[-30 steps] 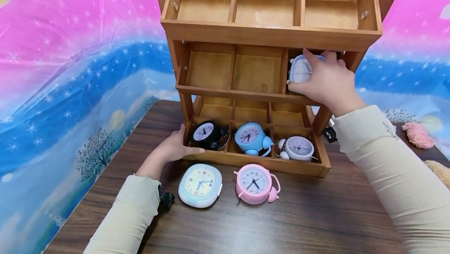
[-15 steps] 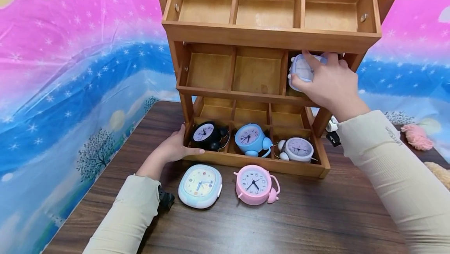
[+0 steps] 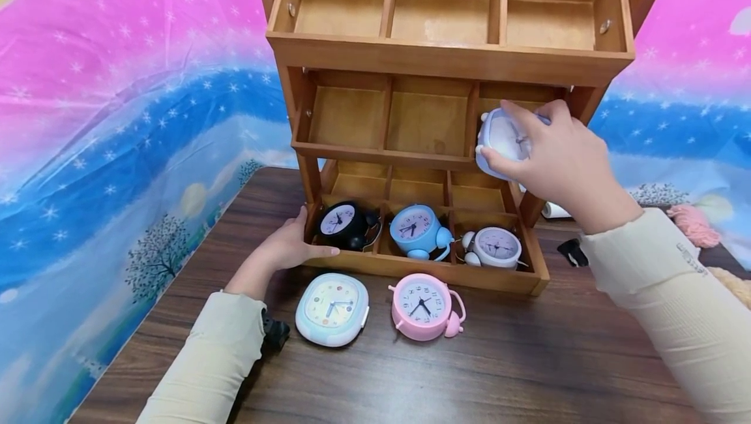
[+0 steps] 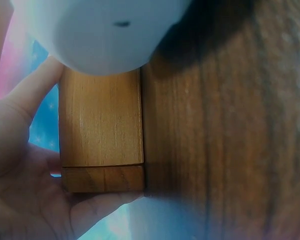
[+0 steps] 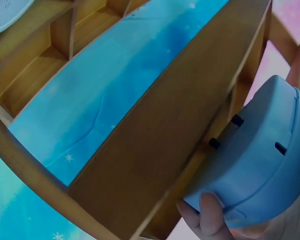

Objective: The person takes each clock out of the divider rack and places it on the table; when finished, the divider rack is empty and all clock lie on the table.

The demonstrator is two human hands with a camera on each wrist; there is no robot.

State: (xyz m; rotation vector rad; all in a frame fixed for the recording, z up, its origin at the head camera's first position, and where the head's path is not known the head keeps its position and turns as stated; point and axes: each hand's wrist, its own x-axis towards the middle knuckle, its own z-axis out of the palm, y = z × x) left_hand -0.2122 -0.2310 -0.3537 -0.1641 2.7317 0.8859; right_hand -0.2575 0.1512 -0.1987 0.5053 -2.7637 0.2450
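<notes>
My right hand (image 3: 569,160) grips a rounded-square, pale lavender-blue alarm clock (image 3: 499,139) by its sides, in front of the middle tier's right compartment. Its smooth back with small black knobs shows in the right wrist view, with fingertips (image 5: 211,212) around its edge. My left hand (image 3: 286,241) holds the lower left corner of the three-tier wooden shelf (image 3: 446,60), thumb along the front and fingers at the side. Just below that hand a white and light-blue clock (image 3: 332,310) lies on the table, beside a pink twin-bell alarm clock (image 3: 420,308).
The bottom tier holds a black alarm clock (image 3: 340,220), a blue one (image 3: 418,228) and a white one (image 3: 495,246), one per compartment. Pink yarn (image 3: 694,225) and a beige fuzzy thing (image 3: 730,286) lie at the table's right. A printed cloth (image 3: 147,104) hangs behind.
My right hand has drawn the lavender-blue clock out of the middle tier's right compartment, toward me and slightly down. My left hand has kept its place on the shelf corner.
</notes>
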